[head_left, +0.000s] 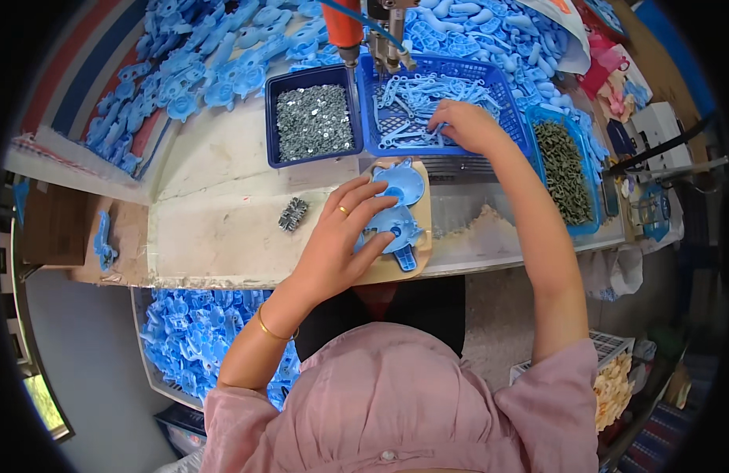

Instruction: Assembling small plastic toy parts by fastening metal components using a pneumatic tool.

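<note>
My left hand (pixel 344 232), wearing a ring, lies with fingers spread over the left edge of a blue plastic shell part (pixel 402 184). This part has two rounded cups and a short stem toward me, and sits in a tan holder (pixel 419 251) at the table's front edge. My palm hides some of it. My right hand (pixel 465 126) reaches into a blue mesh basket (pixel 512 135), fingers bent and slightly apart at thin light-blue plastic link pieces (pixel 427 93). No piece shows clearly between those fingertips.
A dark blue tray (pixel 271 126) of small metal parts stands left of the basket; a light-blue tray (pixel 597 213) of screws stands right. An orange-bodied tool (pixel 344 27) hangs above. Blue parts (pixel 214 63) heap behind. A dark metallic cluster (pixel 292 214) lies left of my hand.
</note>
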{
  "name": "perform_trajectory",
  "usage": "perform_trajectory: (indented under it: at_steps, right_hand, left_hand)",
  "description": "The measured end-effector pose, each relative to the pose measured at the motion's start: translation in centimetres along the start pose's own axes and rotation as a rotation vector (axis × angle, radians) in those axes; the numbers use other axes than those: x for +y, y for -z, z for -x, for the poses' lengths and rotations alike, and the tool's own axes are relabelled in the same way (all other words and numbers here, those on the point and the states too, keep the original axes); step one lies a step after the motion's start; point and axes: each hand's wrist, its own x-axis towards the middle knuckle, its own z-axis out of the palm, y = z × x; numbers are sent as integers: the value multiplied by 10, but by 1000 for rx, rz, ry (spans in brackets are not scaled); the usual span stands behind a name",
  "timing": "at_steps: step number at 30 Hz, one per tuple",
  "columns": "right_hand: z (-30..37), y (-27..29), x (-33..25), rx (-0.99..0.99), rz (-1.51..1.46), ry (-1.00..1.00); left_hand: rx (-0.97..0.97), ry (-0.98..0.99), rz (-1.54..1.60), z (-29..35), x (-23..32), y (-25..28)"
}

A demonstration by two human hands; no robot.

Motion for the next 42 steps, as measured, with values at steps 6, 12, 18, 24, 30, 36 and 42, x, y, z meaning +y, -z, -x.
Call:
perform_trajectory:
  at_steps: [6, 12, 18, 24, 30, 36, 42]
  right_hand:
    - [2, 10, 4, 119, 14, -57]
    - [46, 32, -77, 426, -487, -7]
    - [97, 15, -160, 377, -437, -27]
    - [136, 54, -73, 340, -695, -362]
    - [200, 25, 77, 398, 194, -761]
    - [193, 25, 88, 391, 216, -726]
    - [184, 32, 78, 612, -464, -632]
  left_hand:
    - [27, -27, 10, -7, 1, -7]
    - [172, 278, 454, -14, 1, -19]
    - [201, 440, 658, -26, 18, -50]
    - [183, 546, 857, -16, 18, -39]
    - [97, 505, 869, -15, 17, -32]
    - [54, 502, 885, -9, 18, -29]
    - [33, 613, 817, -8, 22, -10]
